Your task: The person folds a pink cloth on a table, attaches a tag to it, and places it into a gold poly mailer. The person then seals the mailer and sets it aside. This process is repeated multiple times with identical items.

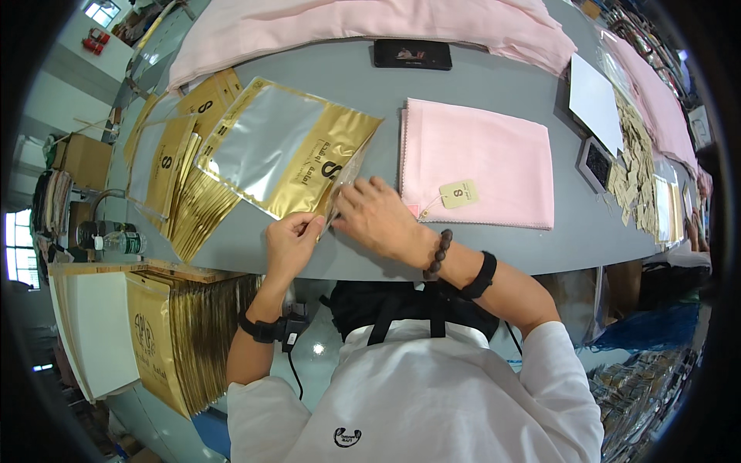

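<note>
Both my hands are at the open edge of a clear-and-gold plastic bag (266,143) lying tilted on the grey table. My left hand (292,239) pinches the bag's near corner between thumb and fingers. Close beside it, my right hand (377,216) has its fingers curled at the bag's lifted edge; its fingertips are partly hidden. Right of the hands lies a folded pink cloth (478,147) with a small cream hang tag (459,194) on a string at its lower left. A fanned stack of gold bags (202,204) lies under and left of the one I hold.
A black phone (412,55) lies at the far side, before a long spread of pink fabric (363,27). To the right are a white sheet (594,104), a small dark box (595,164) and a heap of tags (634,177). A box of gold bags (166,332) stands below left, near a plastic bottle (127,243).
</note>
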The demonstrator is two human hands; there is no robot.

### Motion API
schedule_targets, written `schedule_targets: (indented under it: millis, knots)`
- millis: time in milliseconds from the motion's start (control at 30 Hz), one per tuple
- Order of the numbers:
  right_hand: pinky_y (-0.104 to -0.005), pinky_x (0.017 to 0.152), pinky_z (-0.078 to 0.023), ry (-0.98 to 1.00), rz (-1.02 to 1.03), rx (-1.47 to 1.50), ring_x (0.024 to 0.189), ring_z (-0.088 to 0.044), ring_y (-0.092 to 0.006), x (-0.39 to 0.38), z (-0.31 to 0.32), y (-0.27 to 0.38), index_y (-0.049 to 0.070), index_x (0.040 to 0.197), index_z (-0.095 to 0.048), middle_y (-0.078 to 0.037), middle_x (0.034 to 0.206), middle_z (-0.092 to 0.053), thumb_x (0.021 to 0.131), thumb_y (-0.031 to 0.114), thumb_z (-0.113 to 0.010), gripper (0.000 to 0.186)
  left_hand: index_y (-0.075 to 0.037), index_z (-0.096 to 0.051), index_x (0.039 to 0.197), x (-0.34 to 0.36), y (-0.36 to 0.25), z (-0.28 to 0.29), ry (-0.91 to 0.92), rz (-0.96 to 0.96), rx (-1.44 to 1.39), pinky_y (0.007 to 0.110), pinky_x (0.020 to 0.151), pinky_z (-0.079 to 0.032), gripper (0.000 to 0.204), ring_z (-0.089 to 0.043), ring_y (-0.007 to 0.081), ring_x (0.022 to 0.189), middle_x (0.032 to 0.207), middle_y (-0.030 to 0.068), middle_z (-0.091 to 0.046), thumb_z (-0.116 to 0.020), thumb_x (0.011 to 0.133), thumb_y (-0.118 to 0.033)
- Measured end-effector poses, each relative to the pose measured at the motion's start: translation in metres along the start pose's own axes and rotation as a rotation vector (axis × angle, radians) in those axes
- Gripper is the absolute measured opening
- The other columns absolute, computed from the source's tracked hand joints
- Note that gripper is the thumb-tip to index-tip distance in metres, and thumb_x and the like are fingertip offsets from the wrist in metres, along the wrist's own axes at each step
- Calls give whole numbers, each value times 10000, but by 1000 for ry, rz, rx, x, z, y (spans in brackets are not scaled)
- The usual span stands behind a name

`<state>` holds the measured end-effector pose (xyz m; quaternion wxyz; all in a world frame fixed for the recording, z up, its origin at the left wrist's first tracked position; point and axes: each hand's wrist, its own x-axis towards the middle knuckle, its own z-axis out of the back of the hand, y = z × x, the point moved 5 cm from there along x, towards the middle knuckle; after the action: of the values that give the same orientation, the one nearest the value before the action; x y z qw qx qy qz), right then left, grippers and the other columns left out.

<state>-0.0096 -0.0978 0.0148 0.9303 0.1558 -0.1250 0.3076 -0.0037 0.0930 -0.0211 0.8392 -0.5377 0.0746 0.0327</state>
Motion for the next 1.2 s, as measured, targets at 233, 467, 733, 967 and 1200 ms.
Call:
schedule_targets:
  millis: [233,467,733,967,1200]
  knots:
    - [-453,909,-499,-42,-122,271,1035,-648,-331,7,53,-100,69,1111,-702,-103,1057,-719,967,282,-690,258,19,-769,989,-13,-32,-1,-3,-289,323,331,603,-532,163,-692,209,636,779,118,-718,-774,863,-84]
    - [-430,937,-543,-85,-402,133,1060,-679,-359,10,76,-184,59,1170,-731,-141,1115,-746,961,173,-683,243,-35,-743,1075,9,-67,-28,-8,-479,503,435,709,-545,270,-670,334,758,948,114,-684,-655,825,17]
    - [-433,922,-501,0,-124,-47,1017,-678,-297,6,48,-166,90,1223,-710,-92,1071,-750,972,174,-656,270,-48,-653,996,33,-103,-35,-272,-540,361,437,703,-521,159,-652,286,784,955,97,-632,-653,843,-3]
    - [-422,877,-493,-28,38,-23,992,-659,-261,13,32,-112,120,1088,-743,-48,933,-711,933,161,-649,186,-50,-726,1152,59,-94,-65,-164,-407,424,453,771,-559,282,-702,330,891,1057,124,-692,-737,927,-219]
    - [-465,886,-561,-119,-365,45,1019,-699,-363,7,64,-195,83,1075,-763,-152,1055,-746,885,238,-742,246,-30,-719,936,63,-74,-61,-177,-552,559,506,682,-552,98,-694,389,778,936,147,-703,-713,895,-119]
